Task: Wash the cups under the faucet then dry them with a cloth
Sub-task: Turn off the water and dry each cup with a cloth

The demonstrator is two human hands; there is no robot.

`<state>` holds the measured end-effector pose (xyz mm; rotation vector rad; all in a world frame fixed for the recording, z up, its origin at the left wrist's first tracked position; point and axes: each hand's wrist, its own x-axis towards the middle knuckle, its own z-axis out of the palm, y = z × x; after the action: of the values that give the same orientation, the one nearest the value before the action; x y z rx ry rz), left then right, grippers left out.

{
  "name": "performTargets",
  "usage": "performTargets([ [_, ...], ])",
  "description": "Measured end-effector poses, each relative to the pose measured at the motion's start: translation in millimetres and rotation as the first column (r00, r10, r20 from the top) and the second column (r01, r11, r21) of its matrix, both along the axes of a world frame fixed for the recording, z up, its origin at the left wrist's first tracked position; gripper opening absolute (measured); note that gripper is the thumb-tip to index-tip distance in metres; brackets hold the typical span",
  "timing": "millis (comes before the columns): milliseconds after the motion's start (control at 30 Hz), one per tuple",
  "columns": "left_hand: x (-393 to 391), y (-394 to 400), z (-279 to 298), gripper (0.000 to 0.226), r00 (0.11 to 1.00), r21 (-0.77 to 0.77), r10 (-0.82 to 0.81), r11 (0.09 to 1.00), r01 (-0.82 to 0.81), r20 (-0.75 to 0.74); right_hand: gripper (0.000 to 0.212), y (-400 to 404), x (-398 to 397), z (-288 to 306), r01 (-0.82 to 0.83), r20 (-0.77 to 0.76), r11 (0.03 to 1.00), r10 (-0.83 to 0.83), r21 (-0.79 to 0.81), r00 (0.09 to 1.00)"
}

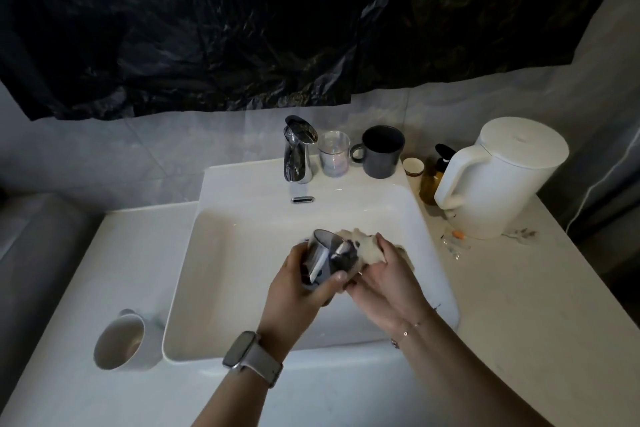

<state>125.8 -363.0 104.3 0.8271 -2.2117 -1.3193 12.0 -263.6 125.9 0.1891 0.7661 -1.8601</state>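
Note:
Over the white sink [242,253], my left hand [294,291] grips a shiny dark cup [325,255], tilted with its mouth facing up and away. My right hand [384,281] presses a pale cloth [363,246] against the cup's right side. The chrome faucet [298,149] stands at the back of the basin; no water is seen running. A clear glass cup [333,153] and a dark grey mug [381,151] stand on the ledge right of the faucet. A white mug [119,341] sits on the counter left of the sink.
A white kettle [502,177] stands on the counter at the right, with an amber pump bottle [433,177] and a small jar [413,166] beside it. Small bits of clutter [457,243] lie near the kettle's base. Black plastic sheeting [277,28] covers the wall behind.

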Motion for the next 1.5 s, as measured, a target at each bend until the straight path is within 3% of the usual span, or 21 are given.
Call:
performTargets([
  [67, -6, 9, -3, 0.036, 0.980, 0.232, 0.157, 0.964, -0.126, -0.119, 0.049, -2, 10, 0, -0.019, -0.076, 0.999, 0.017, -0.027, 0.997],
  [200, -9, 15, -8, 0.057, 0.924, 0.445, 0.349, 0.860, -0.250, -0.157, 0.040, -6, 31, -5, -0.051, -0.268, 0.997, 0.065, 0.059, 0.961],
  [267, -6, 12, -9, 0.055, 0.902, 0.539, 0.408, 0.795, -0.278, -0.137, 0.033, -5, 41, -13, -0.078, -0.291, 0.993, 0.102, 0.094, 0.951],
  [367, 3, 5, -9, 0.047, 0.886, 0.634, 0.450, 0.719, -0.285, -0.112, 0.024, 3, 43, -19, -0.117, -0.318, 0.985, 0.153, 0.131, 0.936],
  [467, 18, -2, -7, 0.062, 0.873, 0.677, 0.474, 0.681, -0.279, -0.117, 0.041, 12, 32, -16, -0.100, -0.235, 0.983, 0.134, 0.153, 0.963],
  [533, 31, -9, -3, 0.062, 0.859, 0.660, 0.496, 0.688, -0.302, -0.124, 0.037, 18, 28, -10, -0.130, -0.353, 0.962, 0.212, 0.240, 0.912],
  [600, 47, -18, -1, 0.051, 0.853, 0.626, 0.503, 0.713, -0.316, -0.142, 0.015, 20, 32, -7, -0.141, -0.550, 0.856, 0.437, 0.498, 0.711],
  [667, 65, -31, -1, 0.056, 0.842, 0.606, 0.517, 0.723, -0.332, -0.156, 0.029, 19, 37, -9, -0.038, -0.618, 0.714, 0.631, 0.699, 0.470],
  [733, 83, -42, 4, 0.068, 0.839, 0.593, 0.519, 0.731, -0.338, -0.162, 0.042, 11, 44, -7, 0.073, -0.591, 0.589, 0.784, 0.805, 0.191],
  [800, 102, -54, 10, 0.060, 0.836, 0.560, 0.520, 0.751, -0.350, -0.175, 0.043, -3, 54, -2, 0.221, -0.490, 0.492, 0.869, 0.842, -0.065],
  [867, 125, -71, 16, 0.052, 0.824, 0.525, 0.532, 0.767, -0.370, -0.196, 0.041, -20, 64, 4, 0.260, -0.446, 0.473, 0.881, 0.842, -0.161],
  [933, 154, -94, 18, 0.065, 0.820, 0.475, 0.541, 0.780, -0.407, -0.186, 0.040, -39, 73, 8, 0.253, -0.394, 0.440, 0.894, 0.862, -0.211],
  [1000, 186, -116, 17, 0.073, 0.798, 0.449, 0.582, 0.762, -0.467, -0.159, 0.041, -58, 85, 11, 0.243, -0.383, 0.435, 0.894, 0.867, -0.233],
  [1100, 229, -145, 6, 0.071, 0.681, 0.461, 0.720, 0.654, -0.599, -0.137, 0.047, -84, 106, 14, 0.165, -0.447, 0.474, 0.877, 0.865, -0.177],
  [1233, 272, -177, -23, 0.065, 0.638, 0.417, 0.767, 0.604, -0.679, -0.070, 0.064, -123, 132, 14, 0.115, -0.456, 0.471, 0.880, 0.875, -0.129],
  [1333, 297, -197, -53, 0.070, 0.599, 0.370, 0.801, 0.555, -0.745, 0.006, 0.044, -148, 148, 12, 0.073, -0.445, 0.453, 0.890, 0.889, -0.105],
  [1500, 323, -222, -99, 0.075, 0.584, 0.298, 0.803, 0.532, -0.792, 0.119, 0.043, -175, 161, -8, 0.123, -0.392, 0.399, 0.917, 0.909, -0.079],
])
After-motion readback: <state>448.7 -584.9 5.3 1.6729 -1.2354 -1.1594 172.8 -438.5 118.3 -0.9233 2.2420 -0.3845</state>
